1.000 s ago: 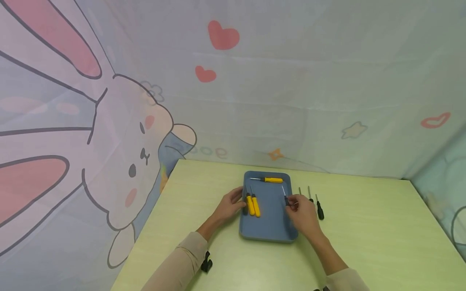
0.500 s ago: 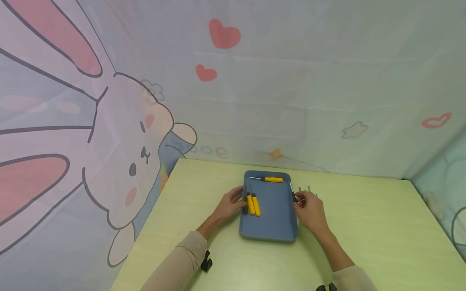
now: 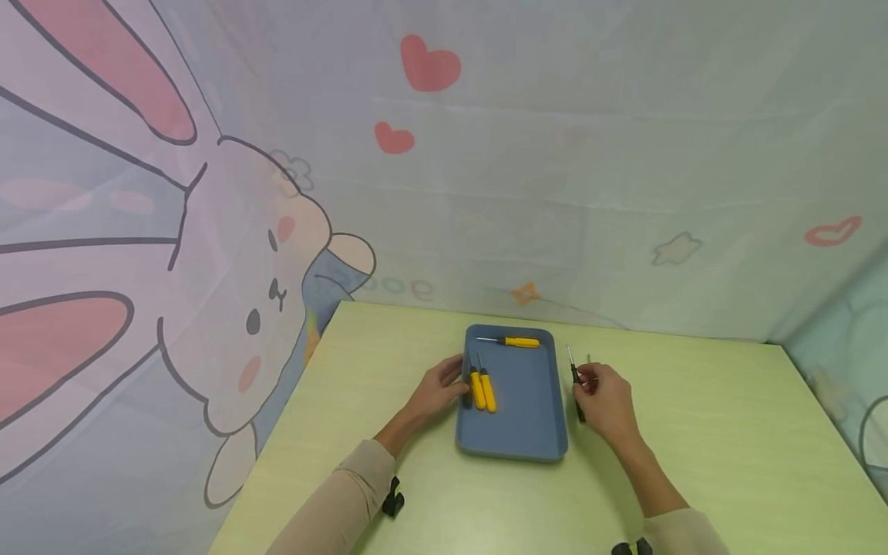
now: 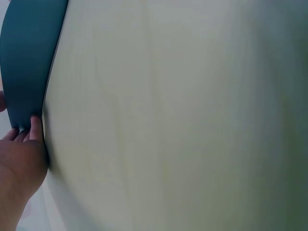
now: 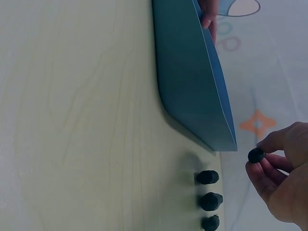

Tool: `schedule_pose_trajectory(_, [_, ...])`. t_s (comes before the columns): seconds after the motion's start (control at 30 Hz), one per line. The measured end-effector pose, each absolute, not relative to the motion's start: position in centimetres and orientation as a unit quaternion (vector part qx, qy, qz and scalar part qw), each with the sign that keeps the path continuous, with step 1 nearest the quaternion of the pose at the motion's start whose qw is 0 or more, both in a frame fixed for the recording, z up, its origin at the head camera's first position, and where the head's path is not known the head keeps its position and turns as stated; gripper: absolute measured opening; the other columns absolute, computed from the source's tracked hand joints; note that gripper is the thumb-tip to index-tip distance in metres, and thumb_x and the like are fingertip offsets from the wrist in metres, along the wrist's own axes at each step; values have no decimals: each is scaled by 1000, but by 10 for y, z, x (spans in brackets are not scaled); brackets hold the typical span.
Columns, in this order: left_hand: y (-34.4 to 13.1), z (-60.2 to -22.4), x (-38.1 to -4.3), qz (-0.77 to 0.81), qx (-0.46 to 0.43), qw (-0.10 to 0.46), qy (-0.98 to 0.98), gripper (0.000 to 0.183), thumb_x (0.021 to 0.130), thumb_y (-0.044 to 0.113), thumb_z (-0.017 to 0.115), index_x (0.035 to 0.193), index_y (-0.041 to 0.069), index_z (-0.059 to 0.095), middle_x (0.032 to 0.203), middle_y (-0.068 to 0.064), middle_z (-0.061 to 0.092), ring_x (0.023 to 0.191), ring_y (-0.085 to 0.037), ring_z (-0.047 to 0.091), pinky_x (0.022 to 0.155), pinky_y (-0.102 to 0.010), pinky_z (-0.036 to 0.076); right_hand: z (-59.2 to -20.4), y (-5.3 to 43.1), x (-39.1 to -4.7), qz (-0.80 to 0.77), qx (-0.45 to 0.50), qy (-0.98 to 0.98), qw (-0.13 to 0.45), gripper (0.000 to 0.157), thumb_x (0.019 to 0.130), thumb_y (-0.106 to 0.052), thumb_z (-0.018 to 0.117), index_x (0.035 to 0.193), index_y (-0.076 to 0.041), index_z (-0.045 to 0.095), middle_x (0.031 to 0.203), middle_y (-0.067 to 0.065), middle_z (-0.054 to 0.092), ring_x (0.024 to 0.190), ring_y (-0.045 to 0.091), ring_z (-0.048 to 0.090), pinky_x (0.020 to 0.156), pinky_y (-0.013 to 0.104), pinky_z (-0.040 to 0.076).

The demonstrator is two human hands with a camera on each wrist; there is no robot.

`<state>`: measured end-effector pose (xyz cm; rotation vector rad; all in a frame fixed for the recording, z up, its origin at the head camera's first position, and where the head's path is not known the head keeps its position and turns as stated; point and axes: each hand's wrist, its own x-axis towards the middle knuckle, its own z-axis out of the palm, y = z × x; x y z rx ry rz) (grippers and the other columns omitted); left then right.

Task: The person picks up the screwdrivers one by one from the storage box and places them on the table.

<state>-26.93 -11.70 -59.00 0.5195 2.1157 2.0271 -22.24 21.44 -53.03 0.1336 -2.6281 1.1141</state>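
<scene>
A blue-grey tray (image 3: 516, 439) stands on the table. My left hand (image 3: 432, 391) grips its left wall, thumb over the rim and fingers outside, as the left wrist view (image 4: 21, 163) also shows. Right of the tray, my right hand (image 3: 609, 405) pinches a black-handled screwdriver (image 3: 577, 395), its shaft pointing away from me. In the right wrist view that screwdriver's handle end (image 5: 256, 155) sits between thumb and fingers. Two yellow screwdrivers (image 3: 489, 393) lie side by side at the tray's left; another yellow screwdriver (image 3: 522, 342) lies across its far end. A dark shape by my left thumb is unclear.
Three black handles (image 5: 211, 201) lie in a row on the table (image 5: 86, 120), right of the tray; in the head view my right hand mostly hides them. A printed cloth (image 3: 527, 177) hangs behind the table's far edge. Each wrist wears a black device (image 3: 393, 497).
My right hand has moved right with the black-handled screwdriver, from over the tray to outside its right rim. My left hand and the tray have stayed put.
</scene>
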Motion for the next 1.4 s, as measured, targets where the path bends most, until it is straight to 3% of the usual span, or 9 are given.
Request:
schedule_pose_trajectory(0.17, [-117,-590,-269,675,175,85,712,65,100,-10,58,159,-12,32,165,-31,34,154,-45,34,123,-56,35,-530,220,-222,394,39,-907,141,26,92,3,71,116,11,69,98,19,70,92,34,71,77,32,60])
schedule_pose_trajectory(0.57, [-117,-588,-270,675,174,84,712,66,99,-10,58,159,-12,32,165,-31,34,154,-45,34,123,-55,34,-531,232,-222,390,23,-910,137,28,94,0,69,121,10,69,102,21,72,95,36,72,82,40,61])
schedule_pose_trajectory(0.8, [-117,-589,-270,678,173,83,710,64,99,-10,58,158,-13,33,164,-32,35,153,-46,34,123,-56,33,-537,242,-223,393,13,-908,143,30,94,0,70,122,11,68,107,23,72,96,35,71,79,32,60])
schedule_pose_trajectory(1.07, [-116,-588,-268,673,171,82,715,64,99,-11,58,159,-12,33,165,-31,35,154,-45,34,123,-55,35,-543,255,-223,389,-1,-911,141,29,95,-2,69,122,10,68,106,23,71,97,38,70,81,42,61])
schedule_pose_trajectory(1.4, [-116,-587,-266,661,158,83,728,64,101,-7,59,160,-8,35,165,-27,38,154,-42,36,123,-54,35,-550,270,-223,383,-15,-912,147,29,96,-1,69,122,12,68,109,25,71,95,37,71,71,23,55])
